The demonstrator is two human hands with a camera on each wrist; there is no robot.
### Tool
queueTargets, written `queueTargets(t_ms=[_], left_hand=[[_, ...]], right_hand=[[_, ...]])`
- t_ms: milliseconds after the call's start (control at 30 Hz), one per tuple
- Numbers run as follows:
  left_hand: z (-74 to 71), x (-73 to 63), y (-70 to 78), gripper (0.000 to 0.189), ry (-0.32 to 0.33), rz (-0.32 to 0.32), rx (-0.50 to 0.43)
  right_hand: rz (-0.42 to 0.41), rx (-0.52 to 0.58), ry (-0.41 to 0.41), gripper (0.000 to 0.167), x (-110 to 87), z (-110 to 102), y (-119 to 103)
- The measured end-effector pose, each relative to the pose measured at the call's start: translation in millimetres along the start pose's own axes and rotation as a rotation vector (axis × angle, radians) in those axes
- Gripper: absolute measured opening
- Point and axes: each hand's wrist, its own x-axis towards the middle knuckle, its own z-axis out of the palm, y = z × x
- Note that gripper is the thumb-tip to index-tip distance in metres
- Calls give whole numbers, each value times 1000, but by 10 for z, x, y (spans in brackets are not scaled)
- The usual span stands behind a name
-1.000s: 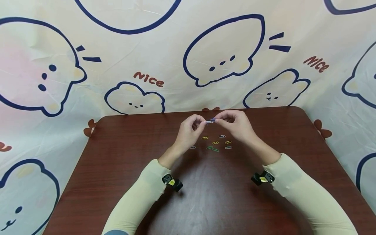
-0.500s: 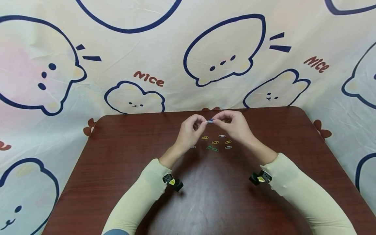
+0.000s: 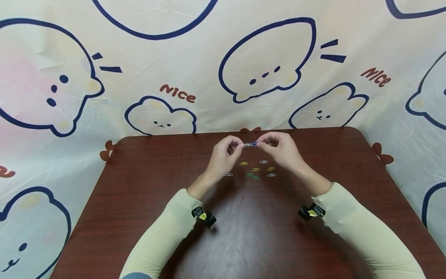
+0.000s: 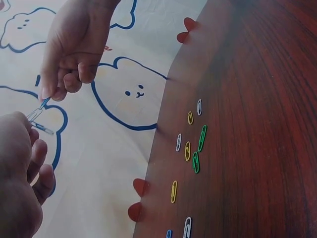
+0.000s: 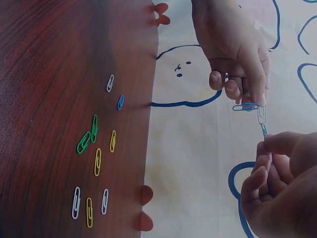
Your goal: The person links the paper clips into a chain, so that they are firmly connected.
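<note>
Both hands up over the far part of the table (image 3: 237,236), wrists clear of the tabletop. Left hand (image 3: 223,158) pinches a white paper clip (image 5: 262,117) between thumb and forefinger; right hand (image 3: 283,151) pinches a blue paper clip (image 5: 264,130) the same way, its other fingers curled under. The two clips lie end to end in the gap and look hooked, though the join is too small to be sure. A second blue clip (image 5: 242,106) juts sideways by the left fingertips, seemingly hung on the white one. Gripping the outer ends probably leaves the meeting point free and visible. Below, yellow clips (image 5: 97,162), green clips (image 5: 94,129), loose white clips (image 5: 76,202) and a loose blue clip (image 5: 120,102) lie scattered, likely kept within easy reach. Compared with half a second ago: right fingers farther from left, more blue wire showing; scattered clips unmoved.
</note>
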Motion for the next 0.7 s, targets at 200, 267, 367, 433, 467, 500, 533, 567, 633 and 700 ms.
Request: queueTargets(t_ms=[200,267,367,433,467,500,533,567,633,700], left_hand=[[5,-5,-5,6,-1,-2,10],[6,-11,-10,6,-2,-5,13],[5,-19,-17,5,-6,-8,13],[3,-26,-24,5,-12,-10,16],[3,-28,-30,5,-16,-12,16],[3,-32,-38,5,-20,-14,17],[3,-36,-46,5,-25,-16,17],[4,-39,-55,5,-29,-16,18],[7,-44,-77,5,-37,-18,18],[8,-49,-83,5,-42,-14,13]], right_hand=[[11,0,-7,13,-5,2,11],[13,-4,-7,14,-7,6,19],[12,-7,-4,14,-5,13,22],[12,-9,-1,14,-1,17,17],[11,-9,1,13,2,20,11],[9,-6,3,13,4,23,8],[7,-4,5,13,6,27,3],[4,-3,6,13,7,32,2],[-3,1,7,13,10,41,-8],[-11,5,7,13,12,49,-11]])
